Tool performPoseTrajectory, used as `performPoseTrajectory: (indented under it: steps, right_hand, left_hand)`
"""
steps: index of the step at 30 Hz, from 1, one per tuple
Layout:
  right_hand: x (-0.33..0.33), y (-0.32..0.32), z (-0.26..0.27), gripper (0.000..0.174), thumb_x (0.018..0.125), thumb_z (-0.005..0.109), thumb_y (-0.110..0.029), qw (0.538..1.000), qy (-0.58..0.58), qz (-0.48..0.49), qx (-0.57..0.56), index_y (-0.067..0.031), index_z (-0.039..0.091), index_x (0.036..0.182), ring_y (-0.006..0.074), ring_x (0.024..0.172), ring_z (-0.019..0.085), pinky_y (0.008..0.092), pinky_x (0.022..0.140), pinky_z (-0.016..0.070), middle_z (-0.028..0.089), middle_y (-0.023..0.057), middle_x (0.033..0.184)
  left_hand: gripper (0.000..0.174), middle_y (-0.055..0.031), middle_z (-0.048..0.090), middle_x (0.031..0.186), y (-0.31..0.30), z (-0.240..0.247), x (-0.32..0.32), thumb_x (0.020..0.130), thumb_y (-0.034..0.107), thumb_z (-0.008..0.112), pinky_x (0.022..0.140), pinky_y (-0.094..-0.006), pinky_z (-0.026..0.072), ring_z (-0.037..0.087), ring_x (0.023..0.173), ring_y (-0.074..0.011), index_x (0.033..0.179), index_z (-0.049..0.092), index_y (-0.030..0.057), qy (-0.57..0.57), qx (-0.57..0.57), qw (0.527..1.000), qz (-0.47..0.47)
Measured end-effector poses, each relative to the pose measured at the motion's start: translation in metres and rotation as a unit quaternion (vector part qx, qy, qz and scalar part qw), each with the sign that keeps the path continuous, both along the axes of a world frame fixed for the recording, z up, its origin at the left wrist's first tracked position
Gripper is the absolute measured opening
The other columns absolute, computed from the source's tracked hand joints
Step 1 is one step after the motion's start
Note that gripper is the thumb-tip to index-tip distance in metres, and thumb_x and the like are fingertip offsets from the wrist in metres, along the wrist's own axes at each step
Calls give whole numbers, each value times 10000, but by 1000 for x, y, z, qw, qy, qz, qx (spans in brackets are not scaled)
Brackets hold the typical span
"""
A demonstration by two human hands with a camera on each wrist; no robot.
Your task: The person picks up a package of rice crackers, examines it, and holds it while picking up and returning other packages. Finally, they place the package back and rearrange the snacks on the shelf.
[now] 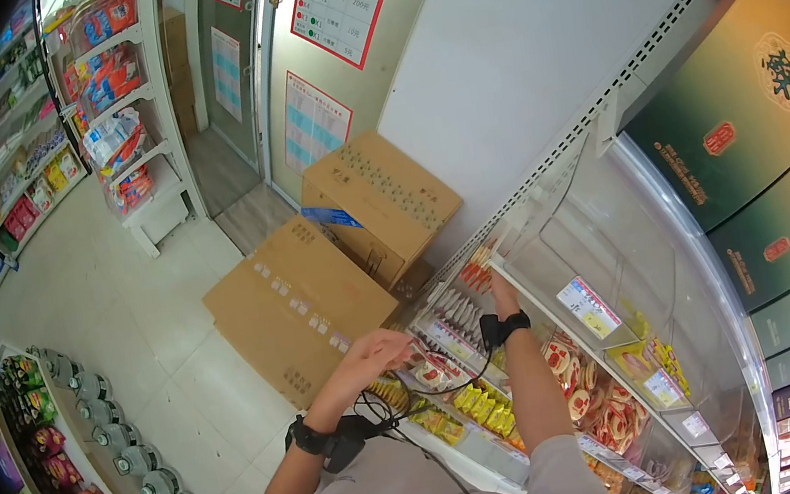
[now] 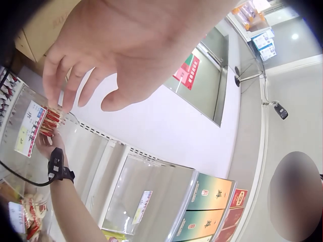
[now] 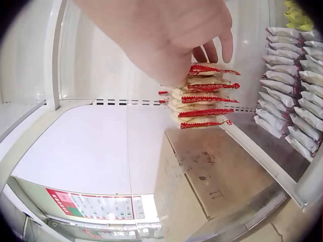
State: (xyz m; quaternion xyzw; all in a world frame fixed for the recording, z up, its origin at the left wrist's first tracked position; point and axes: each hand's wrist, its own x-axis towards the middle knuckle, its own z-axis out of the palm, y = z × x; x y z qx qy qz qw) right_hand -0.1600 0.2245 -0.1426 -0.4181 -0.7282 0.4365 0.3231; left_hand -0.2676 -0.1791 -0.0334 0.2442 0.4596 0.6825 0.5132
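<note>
My right hand (image 3: 176, 35) reaches into a clear-walled shelf bin and holds a short row of cream snack packets with red crimped edges (image 3: 207, 98). Its thumb lies along their near side, and the other fingers are partly hidden behind them. In the head view the same packets (image 1: 479, 268) stand just past the right hand (image 1: 505, 297). My left hand (image 1: 375, 356) hovers over the front of the shelf, holding nothing. In the left wrist view the left hand (image 2: 121, 45) has loosely bent, spread fingers, which overlap the packets behind.
Silvery-white packets (image 3: 282, 80) fill the neighbouring compartment. Yellow packets (image 1: 483, 406) and red-and-cream bags (image 1: 605, 409) lie in nearer bins. Two cardboard cartons (image 1: 302, 301) stand on the floor beyond. Large gift boxes (image 1: 757, 95) line the right side. A black cable (image 1: 418, 410) hangs between my wrists.
</note>
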Motion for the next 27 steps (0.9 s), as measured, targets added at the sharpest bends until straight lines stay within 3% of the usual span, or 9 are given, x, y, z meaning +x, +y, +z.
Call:
performPoseTrajectory:
  steps: [1,5,10,13,19,22,27]
  right_hand:
    - [1,-6,11,676,952,639,-428,998,33,43,-17,22,498,1438,308,1300,523,404,1106,388,563,195,1418]
    - [12,10,-1,701,962,607,-533,994,-40,25,-98,-59,511,1469,253,1325,498,368,1043,433,539,130,1462]
    - [16,-10,20,614,947,635,-471,991,-89,14,-96,-44,597,1387,219,1167,604,331,930,494,645,109,1316]
    - [10,-1,16,544,929,669,-421,974,-71,35,-211,-39,649,1315,206,1054,637,334,846,511,688,112,1222]
    - [0,-11,7,495,906,702,-395,994,-72,-42,70,-25,683,1234,243,1054,653,358,875,509,695,165,1179]
    - [-2,-15,12,599,967,565,-506,989,-144,-12,25,-13,632,1299,367,1233,593,437,1039,439,654,228,1292]
    - [-3,-25,18,606,958,580,-517,984,-157,-11,82,-35,626,1322,364,1248,585,449,1057,426,641,215,1324]
  left_hand:
    - [382,-97,687,1162,-1,2,1,1054,332,551,992,-309,506,657,1113,-175,1260,621,18,-3,-2,1000,2]
    - [372,-98,690,1157,-5,9,1,1058,323,544,987,-309,510,661,1104,-175,1259,624,20,4,-6,1000,5]
    - [365,-96,692,1150,-3,2,3,1059,318,544,982,-305,511,661,1104,-171,1253,628,20,4,-5,1000,4]
    - [368,-97,692,1149,-3,11,4,1059,320,542,979,-305,512,661,1107,-171,1254,626,20,13,-1,1000,-4]
    - [374,-102,691,1156,-7,8,4,1059,316,541,977,-308,513,660,1116,-178,1261,618,12,8,-6,1000,-4]
    - [375,-106,689,1163,-9,12,2,1059,310,535,980,-310,513,659,1122,-184,1263,616,6,12,-12,1000,-6]
    - [373,-116,682,1178,-11,10,1,1063,295,522,993,-310,512,659,1125,-195,1275,610,1,5,-13,1000,-6]
